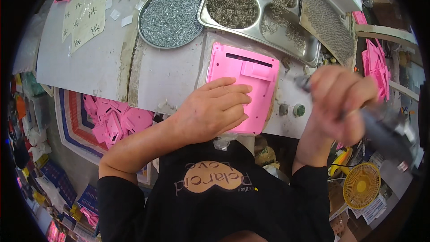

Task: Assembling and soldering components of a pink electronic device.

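Observation:
On the bench in front of me lies a pink plastic casing [260,90] with a dark slot along its far side and several small holes. My left hand [210,107] rests flat across its left part, fingers stretched out and pressing on it. Off to the right, above the bench edge, my right hand [340,96] is closed round a dark electric screwdriver [380,132]. Motion smears this hand and tool. The screwdriver's narrow end points left toward the casing, apart from it, and its body reaches down to the right.
Beyond the casing stand a round dish of silver screws [171,18] and a metal tray [251,30] of small springs. A striped bag [74,121] at lower left holds pink parts. More pink pieces [375,69] lie at right, above a yellow fan [362,186].

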The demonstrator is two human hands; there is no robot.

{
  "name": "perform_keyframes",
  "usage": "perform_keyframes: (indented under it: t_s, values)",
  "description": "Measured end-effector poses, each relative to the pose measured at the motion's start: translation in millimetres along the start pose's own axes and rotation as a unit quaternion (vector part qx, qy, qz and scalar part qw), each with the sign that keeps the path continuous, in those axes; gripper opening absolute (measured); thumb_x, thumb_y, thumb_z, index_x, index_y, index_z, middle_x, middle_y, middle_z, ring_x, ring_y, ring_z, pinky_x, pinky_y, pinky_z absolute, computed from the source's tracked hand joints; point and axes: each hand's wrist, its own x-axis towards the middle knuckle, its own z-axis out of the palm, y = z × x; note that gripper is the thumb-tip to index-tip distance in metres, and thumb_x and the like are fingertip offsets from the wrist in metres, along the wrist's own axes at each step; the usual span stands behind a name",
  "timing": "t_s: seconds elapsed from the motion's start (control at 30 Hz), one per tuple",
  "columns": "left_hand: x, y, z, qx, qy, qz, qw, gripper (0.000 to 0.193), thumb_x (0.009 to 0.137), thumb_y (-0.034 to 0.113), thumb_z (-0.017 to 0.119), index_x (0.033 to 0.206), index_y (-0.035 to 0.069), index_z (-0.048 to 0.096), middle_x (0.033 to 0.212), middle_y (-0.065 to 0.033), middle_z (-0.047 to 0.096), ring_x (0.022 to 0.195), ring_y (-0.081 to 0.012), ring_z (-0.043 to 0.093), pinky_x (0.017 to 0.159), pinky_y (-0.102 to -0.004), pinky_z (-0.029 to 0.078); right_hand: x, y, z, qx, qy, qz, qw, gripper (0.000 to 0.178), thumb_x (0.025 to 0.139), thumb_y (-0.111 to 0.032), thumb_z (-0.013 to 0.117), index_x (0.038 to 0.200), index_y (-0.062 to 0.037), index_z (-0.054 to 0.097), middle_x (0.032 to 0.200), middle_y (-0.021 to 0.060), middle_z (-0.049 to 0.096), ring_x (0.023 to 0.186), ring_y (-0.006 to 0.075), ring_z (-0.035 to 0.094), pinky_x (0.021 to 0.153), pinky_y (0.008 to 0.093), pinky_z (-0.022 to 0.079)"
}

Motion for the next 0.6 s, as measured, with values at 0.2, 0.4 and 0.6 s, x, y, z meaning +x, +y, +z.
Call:
perform_keyframes:
  t_s: [0.2, 0.4, 0.6]
  values:
    - [-1, -3, 5, -0.004, 0.006, -0.005, 1.000, 0.014, 0.082, 0.013, 0.077, 0.083, 0.007, 0.065, 0.113, -0.0062, 0.069, 0.119, -0.0237, 0.066, 0.104, -0.0450, 0.050, 18, 35, -12, 0.010, 0.015, 0.036, 0.999, 0.018, 0.090, -0.006, 0.063, 0.085, -0.0055, 0.046, 0.064, 0.0056, 0.051, 0.055, 0.0138, 0.047, 0.053, 0.0304, 0.042]
    - [-1, -4, 6, -0.001, 0.020, -0.002, 1.000, 0.014, 0.083, 0.013, 0.076, 0.085, 0.007, 0.064, 0.114, -0.0062, 0.068, 0.121, -0.0232, 0.064, 0.105, -0.0445, 0.049, 20, 41, -11, 0.000, 0.020, 0.050, 0.999, 0.013, 0.091, -0.009, 0.062, 0.094, -0.0052, 0.050, 0.063, 0.0034, 0.050, 0.053, 0.0130, 0.044, 0.051, 0.0293, 0.039]
    - [2, 3, 0, -0.067, 0.091, -0.059, 0.992, 0.015, 0.080, 0.005, 0.078, 0.094, 0.006, 0.070, 0.110, -0.0073, 0.073, 0.111, -0.0237, 0.070, 0.108, -0.0460, 0.047, 37, -19, 18, 0.035, -0.067, 0.012, 0.997, 0.016, 0.093, -0.019, 0.061, 0.105, -0.0120, 0.054, 0.061, -0.0053, 0.051, 0.051, 0.0097, 0.049, 0.051, 0.0266, 0.038]
